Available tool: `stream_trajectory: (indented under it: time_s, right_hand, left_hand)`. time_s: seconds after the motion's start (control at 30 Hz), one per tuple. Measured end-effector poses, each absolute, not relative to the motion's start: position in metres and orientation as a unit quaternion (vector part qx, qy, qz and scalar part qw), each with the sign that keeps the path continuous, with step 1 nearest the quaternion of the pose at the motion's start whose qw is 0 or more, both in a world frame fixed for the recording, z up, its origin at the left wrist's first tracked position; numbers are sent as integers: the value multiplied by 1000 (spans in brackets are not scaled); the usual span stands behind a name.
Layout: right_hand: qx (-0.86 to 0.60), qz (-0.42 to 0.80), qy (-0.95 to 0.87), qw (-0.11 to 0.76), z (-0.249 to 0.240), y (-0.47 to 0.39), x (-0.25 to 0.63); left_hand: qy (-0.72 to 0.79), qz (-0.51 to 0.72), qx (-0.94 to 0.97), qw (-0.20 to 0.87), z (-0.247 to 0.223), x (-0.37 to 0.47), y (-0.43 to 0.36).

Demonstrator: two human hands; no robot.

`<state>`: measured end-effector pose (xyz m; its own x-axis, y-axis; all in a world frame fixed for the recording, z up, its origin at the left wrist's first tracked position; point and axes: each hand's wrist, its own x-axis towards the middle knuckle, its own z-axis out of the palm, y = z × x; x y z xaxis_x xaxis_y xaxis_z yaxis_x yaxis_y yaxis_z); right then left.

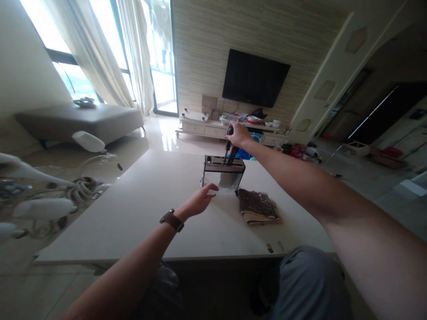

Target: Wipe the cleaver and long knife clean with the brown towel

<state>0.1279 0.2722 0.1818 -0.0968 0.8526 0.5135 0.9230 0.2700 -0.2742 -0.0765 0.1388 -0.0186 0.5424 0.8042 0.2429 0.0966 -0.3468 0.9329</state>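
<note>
A knife holder with a dark frame, a slotted top and see-through sides stands upright on the white table. Inside it, a broad grey blade-like shape shows through the front. My right hand is closed around the black handle of a thin-shafted tool above the right slots; its exact kind is unclear. Another dark handle rises from the top close beside it. At the holder's lower left, my left hand is open, thumb and fingers apart, with nothing in it.
A folded brown cloth lies right of the holder. Two small objects sit by the front edge of the white table. White lamp-like parts and cables are left of the table. A low cabinet stands beyond it.
</note>
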Motion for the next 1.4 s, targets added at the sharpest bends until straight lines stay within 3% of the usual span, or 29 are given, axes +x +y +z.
stream_trajectory:
  time_s: [0.17,0.37,0.63,0.8,1.03,1.17,1.4]
  right_hand:
    - [-657,-37,-721,218,152,269,128]
    - [-652,9,-731,204,143,268,132]
    - [-527,-45,-737,420,138,223,187]
    - [-578,29,-648,494,68,165,249]
    - [-642,188,-652,357,-32,117,279]
    - [-620,167,-691,333,-44,109,277]
    - [-556,233,-741,296,-44,110,272]
  left_hand:
    - [314,384,736,461,-28,-77,147]
    - [318,385,717,487,-36,-74,155]
    - [360,326,746,455,-34,-74,160]
    - [343,325,740,479,-42,-68,165]
    - [350,317,715,515,-52,-71,164]
    - [351,306,716,520,-53,-82,165]
    - [367,257,719,532,-49,-91,162]
